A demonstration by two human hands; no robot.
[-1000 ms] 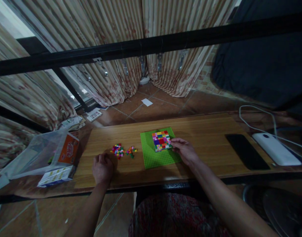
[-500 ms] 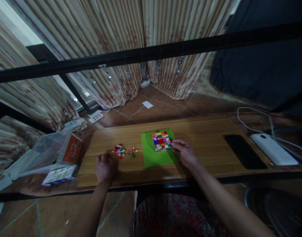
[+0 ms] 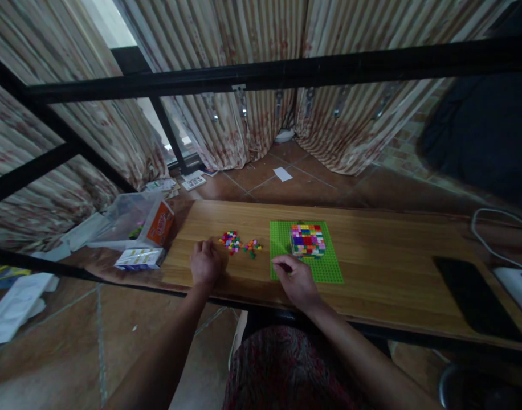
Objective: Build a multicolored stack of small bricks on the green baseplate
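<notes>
A block of multicoloured toy bricks (image 3: 308,241) stands on a green studded baseplate (image 3: 329,274). Over the front left part of the baseplate is my right hand (image 3: 296,280), apart from the block, its fingers curled in and thumb near the index finger; anything between the tips is too small to make out. My left hand (image 3: 205,265) rests on the wooden board, fingers curled under and their tips hidden. Just to its right lies a pile of loose small bricks (image 3: 230,241), with a smaller cluster of loose bricks (image 3: 253,247) between that pile and the baseplate.
A clear plastic box (image 3: 126,219) with an orange label and a small white carton (image 3: 140,259) sit left of the wooden board (image 3: 380,250). On the right lie a black phone-like slab (image 3: 477,296) and a white device (image 3: 515,290) with a cable. A black rail (image 3: 261,81) crosses beyond.
My right hand has left the block's right side and moved left and nearer to me. My left hand stays by the loose bricks. The camera view has turned left.
</notes>
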